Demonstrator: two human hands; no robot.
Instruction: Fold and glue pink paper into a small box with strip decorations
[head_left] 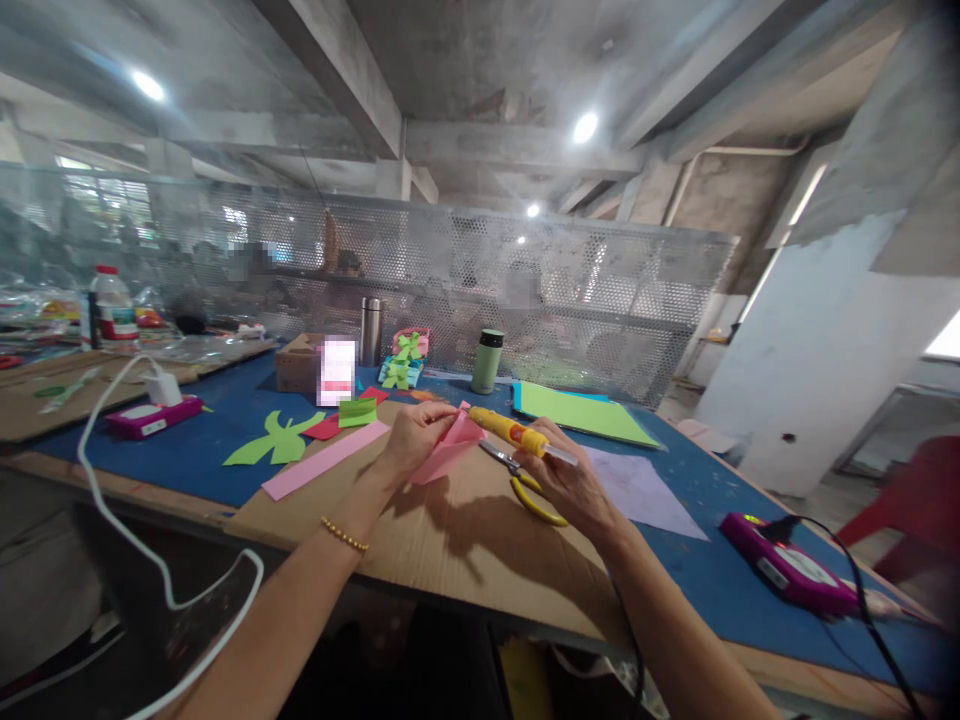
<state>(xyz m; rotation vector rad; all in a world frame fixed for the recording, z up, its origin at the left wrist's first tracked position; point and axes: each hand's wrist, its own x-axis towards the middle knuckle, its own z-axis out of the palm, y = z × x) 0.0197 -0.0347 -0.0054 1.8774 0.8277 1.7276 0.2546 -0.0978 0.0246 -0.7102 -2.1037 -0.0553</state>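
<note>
My left hand pinches a folded piece of pink paper above a sheet of brown cardboard. In my right hand is a yellow glue gun with a clear glue stick poking out of its back end. Its tip meets the upper edge of the pink paper; whether glue is coming out I cannot make out. Scissors with yellow handles lie under my right hand, partly hidden by it. A flat pink paper strip rests on the cardboard left of my left hand.
Green leaf-shaped paper, a green pad and a lit phone are at left. Green sheets, lilac paper and a purple power strip lie right. A green tumbler stands behind; a white cable hangs over the edge.
</note>
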